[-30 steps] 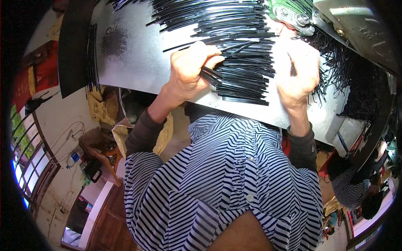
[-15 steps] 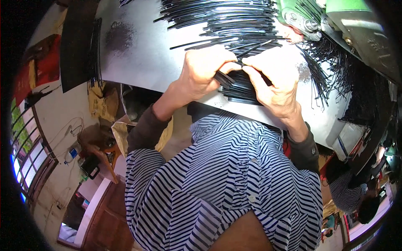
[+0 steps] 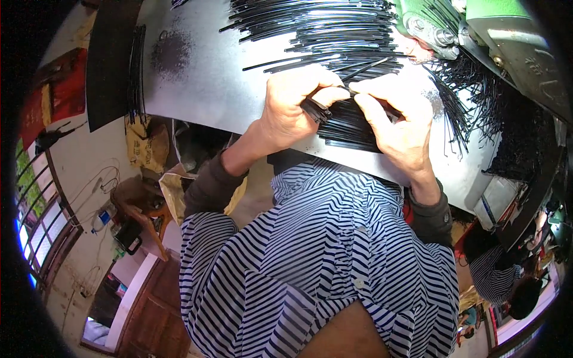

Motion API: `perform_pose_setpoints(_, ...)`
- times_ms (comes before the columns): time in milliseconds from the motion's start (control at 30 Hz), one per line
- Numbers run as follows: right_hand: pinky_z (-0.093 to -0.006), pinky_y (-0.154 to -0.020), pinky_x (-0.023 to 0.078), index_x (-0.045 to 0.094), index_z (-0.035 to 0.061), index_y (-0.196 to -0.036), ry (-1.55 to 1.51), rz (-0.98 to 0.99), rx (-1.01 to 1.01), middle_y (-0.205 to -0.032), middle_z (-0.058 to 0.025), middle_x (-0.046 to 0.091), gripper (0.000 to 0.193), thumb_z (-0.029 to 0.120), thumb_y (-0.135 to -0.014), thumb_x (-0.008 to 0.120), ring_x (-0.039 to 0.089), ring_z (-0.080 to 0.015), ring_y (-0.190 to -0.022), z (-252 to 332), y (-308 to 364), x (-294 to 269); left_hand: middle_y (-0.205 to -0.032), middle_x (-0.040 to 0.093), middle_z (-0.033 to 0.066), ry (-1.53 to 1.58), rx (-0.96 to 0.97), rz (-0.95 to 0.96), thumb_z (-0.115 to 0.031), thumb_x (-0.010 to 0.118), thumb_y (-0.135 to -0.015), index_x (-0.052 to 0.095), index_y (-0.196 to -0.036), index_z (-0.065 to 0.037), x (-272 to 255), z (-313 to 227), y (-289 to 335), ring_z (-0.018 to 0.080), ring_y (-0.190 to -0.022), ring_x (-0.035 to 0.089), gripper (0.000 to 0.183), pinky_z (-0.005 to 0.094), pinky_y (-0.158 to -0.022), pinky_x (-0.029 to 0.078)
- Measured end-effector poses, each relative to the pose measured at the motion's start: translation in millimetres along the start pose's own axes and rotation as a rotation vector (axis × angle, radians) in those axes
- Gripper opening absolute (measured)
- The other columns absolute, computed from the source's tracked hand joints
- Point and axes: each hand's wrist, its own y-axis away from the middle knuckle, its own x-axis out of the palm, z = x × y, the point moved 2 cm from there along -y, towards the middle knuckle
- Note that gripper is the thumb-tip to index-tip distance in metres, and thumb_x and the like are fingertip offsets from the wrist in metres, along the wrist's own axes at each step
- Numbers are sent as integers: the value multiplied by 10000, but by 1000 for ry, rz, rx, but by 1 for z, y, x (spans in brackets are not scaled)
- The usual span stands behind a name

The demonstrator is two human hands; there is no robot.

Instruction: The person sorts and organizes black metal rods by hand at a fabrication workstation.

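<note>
"Where's the bundle of black strips (image 3: pixel 316 111)?"
"In the left hand (image 3: pixel 289 104), fingers curled round it, above the counter (image 3: pixel 215 83). I'd keep its ends even."
"Pointing where?"
"Visible ends right and near; the long axis seems to slant likewise."
"The right hand (image 3: pixel 401 119)?"
"Fingers narrow; can't tell if they're pinching a strip."

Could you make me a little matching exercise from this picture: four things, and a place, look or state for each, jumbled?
Things
1. Left hand
2. Machine
3. Shirt
4. Tan sack

Descriptions
A. Blue and white stripes
B. At the picture's left, past the table's edge
C. Curled around black strips
D. Partly green, at the picture's upper right

Pairs: 1-C, 2-D, 3-A, 4-B
</note>
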Motion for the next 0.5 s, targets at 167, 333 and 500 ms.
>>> perform_pose_setpoints(167, -257, -672, 510, 694, 19, -955, -23, 39, 24, -830, -84, 679, 134, 34, -823, 674, 650, -161, -732, 1, -3, -3, -763, 675, 107, 8, -4, -42, -7, 706, -799, 676, -847, 23, 1, -3, -1, 175, -645, 657, 64, 253, -595, 522)
perform_pose_setpoints(333, -227, -646, 511, 679, 3, -970, -149, -35, 167, -868, -68, 678, 115, 30, -863, 647, 633, -106, -719, -5, 3, 2, -766, 678, 107, -20, 58, -47, 8, 702, -787, 679, -839, 18, 2, -2, -2, 184, -641, 661, 58, 256, -591, 525)
perform_pose_setpoints(500, -218, -608, 501, 615, -51, -998, -454, -381, 186, -848, -83, 648, 114, -14, -915, 547, 603, -105, -672, -21, 2, -14, -757, 679, 105, -69, 61, -12, 8, 710, -768, 678, -834, 16, 0, 1, 1, 192, -630, 659, 73, 259, -581, 524)
